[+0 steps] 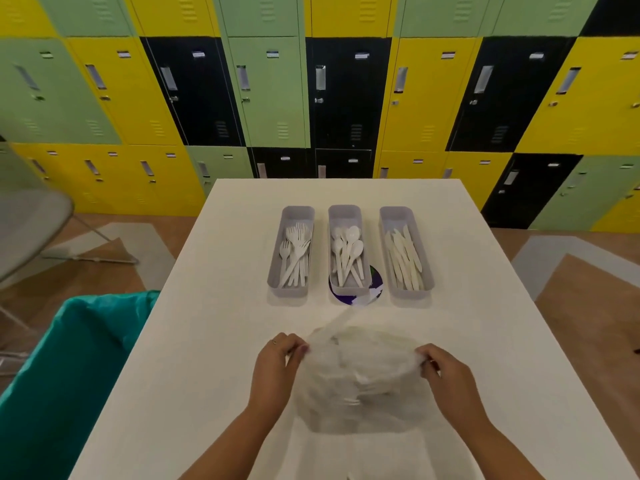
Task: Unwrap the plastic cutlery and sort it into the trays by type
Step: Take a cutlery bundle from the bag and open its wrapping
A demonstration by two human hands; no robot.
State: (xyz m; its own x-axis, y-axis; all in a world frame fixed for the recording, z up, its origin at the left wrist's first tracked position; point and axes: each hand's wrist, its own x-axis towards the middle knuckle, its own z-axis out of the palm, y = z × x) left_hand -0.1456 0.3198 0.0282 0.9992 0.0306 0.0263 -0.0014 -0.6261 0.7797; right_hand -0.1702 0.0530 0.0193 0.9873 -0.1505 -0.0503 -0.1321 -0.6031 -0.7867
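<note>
Nearest to the camera, a clear plastic bag (360, 375) full of wrapped white cutlery lies on the white table (207, 341), and both hands are holding it. The left hand (277, 362) pinches the bag's left edge with curled fingers, and the right hand (446, 372) pinches its right edge in the same way, so the plastic is stretched between them. What kinds of cutlery are inside cannot be told through the blurred plastic. At the left of the table stands a bin lined with a green bag (76, 358). Further away, three grey trays stand side by side, apart from each other. The left tray (292, 251) contains forks, the middle tray (348, 249) contains spoons, and the right tray (405, 252) contains knives. The middle tray stands partly on a round dark sticker (375, 289). Behind the table is a wall of yellow, green and black lockers (322, 81).
</note>
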